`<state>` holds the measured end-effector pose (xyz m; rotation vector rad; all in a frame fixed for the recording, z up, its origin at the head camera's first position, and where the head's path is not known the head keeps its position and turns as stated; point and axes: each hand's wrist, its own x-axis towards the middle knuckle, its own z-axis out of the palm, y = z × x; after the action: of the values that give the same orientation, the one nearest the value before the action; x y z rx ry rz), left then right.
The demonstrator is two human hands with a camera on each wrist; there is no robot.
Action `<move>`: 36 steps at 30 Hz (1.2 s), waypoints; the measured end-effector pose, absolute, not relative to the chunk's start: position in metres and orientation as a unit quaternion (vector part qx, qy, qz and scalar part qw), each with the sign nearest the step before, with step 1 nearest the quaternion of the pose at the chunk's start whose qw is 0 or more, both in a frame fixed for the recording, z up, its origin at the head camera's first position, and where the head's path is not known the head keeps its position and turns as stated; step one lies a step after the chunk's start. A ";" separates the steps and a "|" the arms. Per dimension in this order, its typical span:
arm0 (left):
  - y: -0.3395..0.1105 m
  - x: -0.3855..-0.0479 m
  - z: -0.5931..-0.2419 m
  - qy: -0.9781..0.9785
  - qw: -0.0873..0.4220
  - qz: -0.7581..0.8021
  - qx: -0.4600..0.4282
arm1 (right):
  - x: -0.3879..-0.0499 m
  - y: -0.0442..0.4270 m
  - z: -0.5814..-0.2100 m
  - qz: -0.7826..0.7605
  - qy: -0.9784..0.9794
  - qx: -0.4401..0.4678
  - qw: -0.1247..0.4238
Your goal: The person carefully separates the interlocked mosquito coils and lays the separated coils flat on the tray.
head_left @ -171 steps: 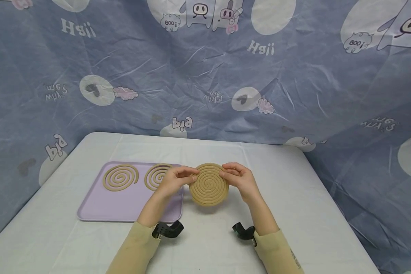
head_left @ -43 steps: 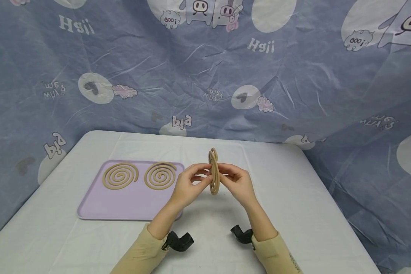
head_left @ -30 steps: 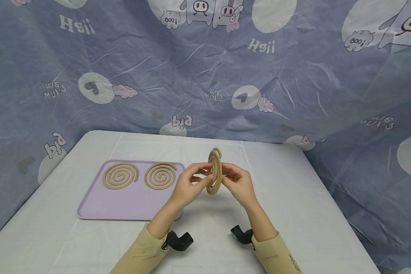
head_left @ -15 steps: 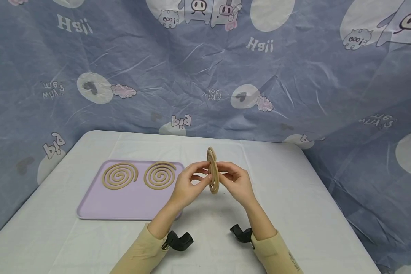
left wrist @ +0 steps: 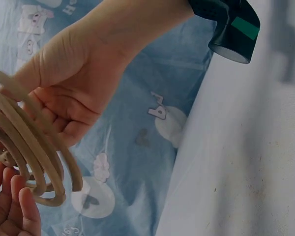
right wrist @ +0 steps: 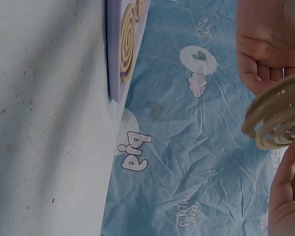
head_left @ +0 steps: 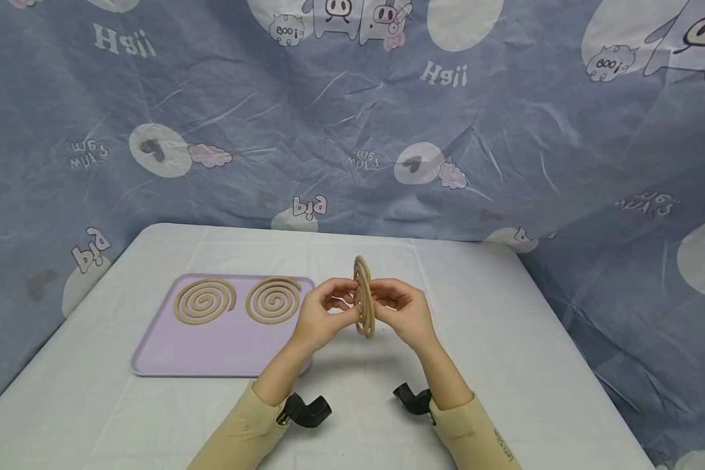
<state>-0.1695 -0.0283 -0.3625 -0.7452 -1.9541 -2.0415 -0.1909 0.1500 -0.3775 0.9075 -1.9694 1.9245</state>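
Between both hands a tan mosquito coil (head_left: 364,297) is held upright above the table, nearly edge-on in the head view. Its turns (left wrist: 34,142) stand apart with gaps in the left wrist view; whether it is one coil or two nested ones I cannot tell. My left hand (head_left: 324,316) pinches it from the left, thumb in front. From the right, my right hand (head_left: 405,314) pinches it likewise. In the right wrist view the coil (right wrist: 268,120) is partly cut off by the frame edge.
A lilac tray (head_left: 211,356) lies on the left of the white table (head_left: 476,339). Two separate spiral coils lie along its back, a left coil (head_left: 204,301) and a right coil (head_left: 273,300). A blue patterned cloth (head_left: 329,130) hangs behind.
Several seconds ago the held coil faced the camera as a tight disc; now it stands edge-on with turns spread. Over the last second it tilts slightly, while both hands stay almost in place.
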 end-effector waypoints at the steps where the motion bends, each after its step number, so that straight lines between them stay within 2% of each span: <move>1: -0.028 -0.169 -0.363 -0.665 0.108 -0.694 -0.253 | -0.191 0.150 -0.377 0.661 -0.671 0.314 0.119; 15: -0.028 -0.169 -0.363 -0.667 0.113 -0.691 -0.256 | -0.191 0.153 -0.376 0.642 -0.682 0.330 0.123; 24: -0.029 -0.177 -0.375 -0.648 0.103 -0.705 -0.269 | -0.190 0.154 -0.374 0.644 -0.678 0.330 0.128; 36: -0.030 -0.187 -0.388 -0.608 0.071 -0.729 -0.306 | -0.190 0.154 -0.375 0.655 -0.667 0.338 0.105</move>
<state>-0.1874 -0.0301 -0.3883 -0.9211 -1.8293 -2.1904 -0.1905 0.1536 -0.3754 0.9961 -1.9669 1.9312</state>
